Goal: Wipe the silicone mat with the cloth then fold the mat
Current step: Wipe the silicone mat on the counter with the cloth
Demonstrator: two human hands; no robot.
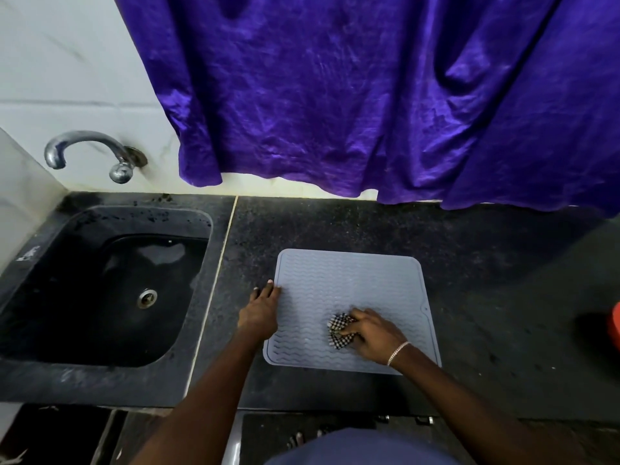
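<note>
Gripped a bunched black-and-white checked cloth [339,330] in the right hand [375,333], fingers curled over it. Pressed the cloth onto the lower right part of the grey-blue silicone mat [349,283], just below the centre of the frame. Wore a thin silvery bracelet [397,353] on that wrist. Rested the left hand [260,312] palm down on the mat's left edge, fingers straight, holding nothing, fingertips partly over the rim and onto the desk [469,263].

Had the mat spread flat and unfolded on the dark speckled desk, wavy ridges up, rounded corners all down, a little right of the pale seam in the stone. Had a black sink [134,209] sunk into the desk at the left of the frame, apart from the mat, with a round metal drain [147,298] in its bottom.

Saw a curved metal tap [90,151] on the white tiled wall [67,62] at the upper left, above the sink. Saw a wrinkled purple curtain [369,95] across the top and upper right, its hem hanging near the desk's back edge. Caught a bit of something red [614,325] at the right edge, too cropped to identify. Caught dark blue clothing [352,448] at the bottom centre.
</note>
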